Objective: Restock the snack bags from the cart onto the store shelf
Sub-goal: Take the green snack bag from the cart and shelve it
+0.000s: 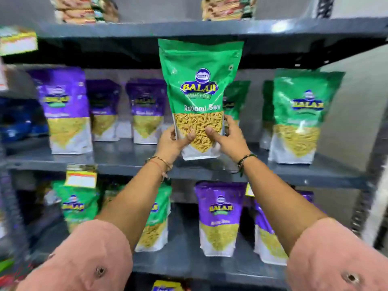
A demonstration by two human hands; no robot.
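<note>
Grey store shelf [130, 162], upright green snack bag [198, 89], left hand [172, 141] and right hand [227, 137] gripping its lower edges

The green snack bag [199, 95] standing upright at the middle shelf's [130, 158] front edge reads "BALAJI" on a blue-and-yellow badge, "WAFERS" below it, and "Ratlami Sev" in white above its clear window. "BALAJI" also shows on the purple bag [220, 215] on the lower shelf [189, 259]. Smaller print there is too blurred to read.
</note>
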